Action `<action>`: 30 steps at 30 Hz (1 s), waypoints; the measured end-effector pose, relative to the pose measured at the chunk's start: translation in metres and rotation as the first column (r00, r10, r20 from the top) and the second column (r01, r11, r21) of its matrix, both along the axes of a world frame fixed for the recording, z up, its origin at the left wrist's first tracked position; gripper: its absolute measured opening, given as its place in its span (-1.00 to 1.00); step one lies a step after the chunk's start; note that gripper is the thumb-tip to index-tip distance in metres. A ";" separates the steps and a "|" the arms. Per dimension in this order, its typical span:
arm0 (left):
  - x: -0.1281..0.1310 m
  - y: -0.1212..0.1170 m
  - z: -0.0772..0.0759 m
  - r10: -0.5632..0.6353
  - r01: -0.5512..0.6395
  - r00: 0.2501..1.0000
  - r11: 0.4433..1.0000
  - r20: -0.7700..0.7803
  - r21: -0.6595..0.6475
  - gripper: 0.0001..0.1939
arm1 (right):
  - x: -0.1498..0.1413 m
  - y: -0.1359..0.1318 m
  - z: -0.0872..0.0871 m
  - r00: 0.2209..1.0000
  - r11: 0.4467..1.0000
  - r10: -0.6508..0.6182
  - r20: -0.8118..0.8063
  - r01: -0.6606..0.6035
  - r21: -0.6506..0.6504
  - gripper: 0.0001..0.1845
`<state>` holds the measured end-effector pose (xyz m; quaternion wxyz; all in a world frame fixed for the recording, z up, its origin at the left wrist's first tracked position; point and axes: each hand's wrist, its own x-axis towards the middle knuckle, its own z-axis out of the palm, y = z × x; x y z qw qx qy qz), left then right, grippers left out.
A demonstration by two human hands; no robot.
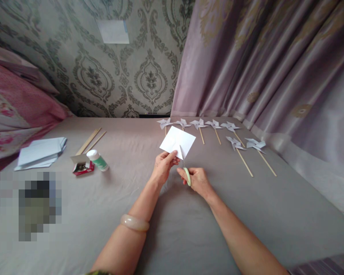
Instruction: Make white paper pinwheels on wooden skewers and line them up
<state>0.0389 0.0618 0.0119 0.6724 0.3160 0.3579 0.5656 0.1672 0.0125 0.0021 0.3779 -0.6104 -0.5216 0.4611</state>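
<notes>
In the middle of the head view, my left hand (164,165) pinches a square sheet of white paper (174,139) by its near corner, thumb on top. My right hand (198,179) grips a pair of scissors (187,176) with pale green handles, its fingers closed around the loops. The scissor blades reach onto the paper at its near right corner, pointing toward its middle. Both hands are raised above the grey cloth. Just beyond the paper, several white paper pinwheels (199,123) on wooden sticks lie in a row.
Two more pinwheels (255,144) lie at the right. To the left are a stack of white paper (41,152), wooden sticks (88,140), a small red box (83,167) of small pieces and a white-capped glue stick (98,159). Curtains (232,57) hang along the right side.
</notes>
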 end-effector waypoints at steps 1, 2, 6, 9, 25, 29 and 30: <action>0.000 0.000 0.000 -0.006 0.006 1.000 1.000 0.002 -0.005 -0.67 | 0.000 0.000 0.000 1.000 1.000 0.004 -0.003 -0.004 -0.011 -0.47; 0.000 0.000 0.000 -0.009 0.009 1.000 1.000 0.002 -0.006 -0.67 | 0.000 0.000 0.001 1.000 1.000 0.014 -0.002 -0.014 -0.024 -0.46; -0.002 0.004 -0.002 0.055 -0.055 0.998 0.998 0.016 0.020 -0.69 | 0.000 -0.005 0.006 0.984 0.982 0.175 0.023 -0.172 -0.081 -0.41; -0.008 0.010 -0.004 0.156 -0.157 0.987 0.987 0.031 0.019 -0.72 | 0.001 -0.007 0.009 0.962 0.958 0.272 0.008 -0.269 -0.100 -0.42; -0.007 -0.002 0.001 -0.155 0.174 0.958 0.983 -0.240 0.060 -0.75 | 0.045 0.012 0.012 0.917 0.959 -0.153 -0.367 0.228 0.169 -0.57; -0.009 0.000 -0.002 -0.115 0.144 0.955 0.986 -0.274 0.088 -0.81 | 0.041 0.011 0.013 0.924 0.958 -0.158 -0.349 0.229 0.172 -0.58; -0.009 0.000 -0.003 -0.101 0.127 0.961 0.988 -0.259 0.089 -0.80 | 0.040 0.011 0.014 0.926 0.958 -0.158 -0.344 0.228 0.172 -0.58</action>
